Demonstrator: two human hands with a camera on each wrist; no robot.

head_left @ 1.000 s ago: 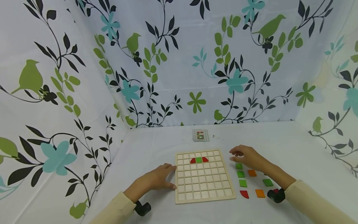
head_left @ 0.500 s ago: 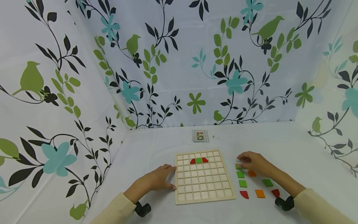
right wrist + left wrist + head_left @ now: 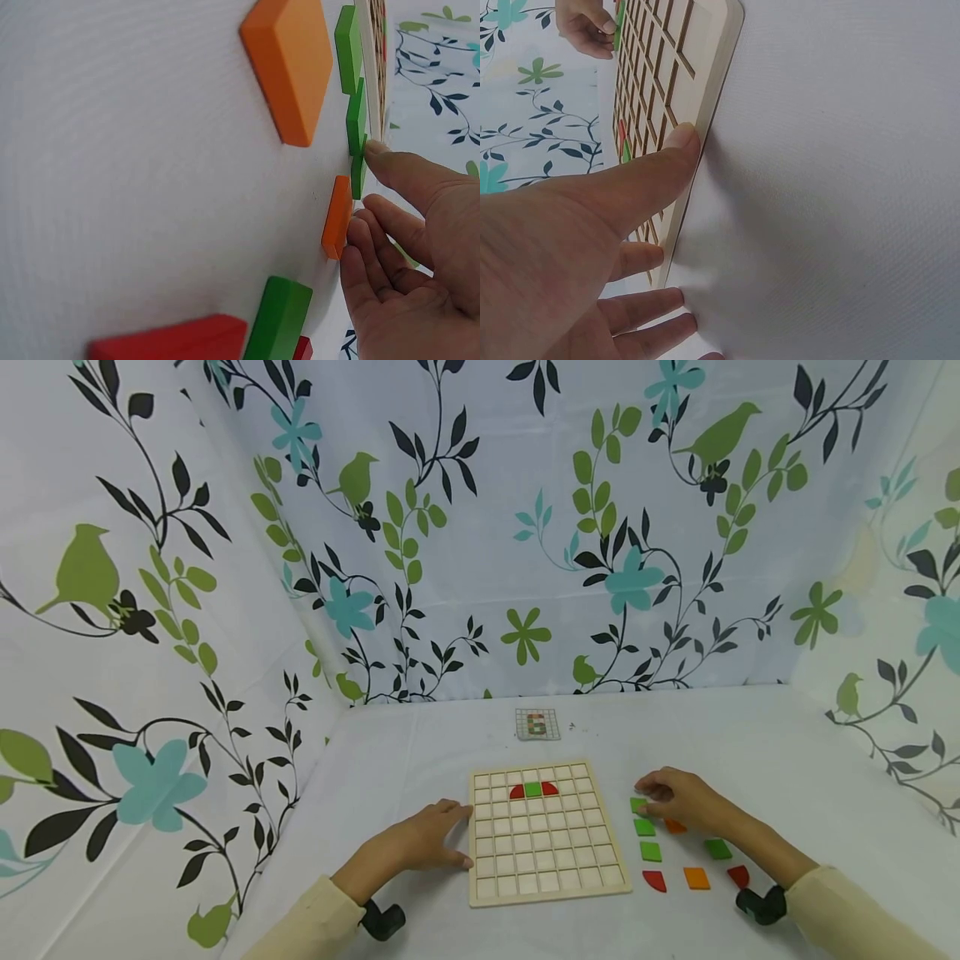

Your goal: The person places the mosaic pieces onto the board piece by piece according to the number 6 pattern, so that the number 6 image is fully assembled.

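The left hand [image 3: 431, 835] rests along the left edge of a wooden grid board [image 3: 506, 887]. In the left wrist view its thumb [image 3: 649, 180] touches the board's rim, while the fingers lie loosely extended beside it. Over to the right of the board, the right hand [image 3: 686, 799] pinches a green square tile [image 3: 638, 805] by its edges, with the tile low at the tabletop. The right wrist view shows thumb and forefinger at opposite ends of that green tile [image 3: 358, 171]. Set in the board's upper part are a green square [image 3: 532, 789] and two red quarter-round tiles [image 3: 517, 792].
More tiles lie right of the board: green squares [image 3: 651, 852], orange squares [image 3: 697, 878] and red quarter-rounds [image 3: 655, 881]. An orange tile [image 3: 337, 217] sits just under the right fingers. Behind the board lies a small pattern card [image 3: 537, 724]. A printed curtain [image 3: 480, 568] closes the back.
The right hand has moved right and down onto the green tile, taking hold of its edges. The left hand has stayed at the board's edge.
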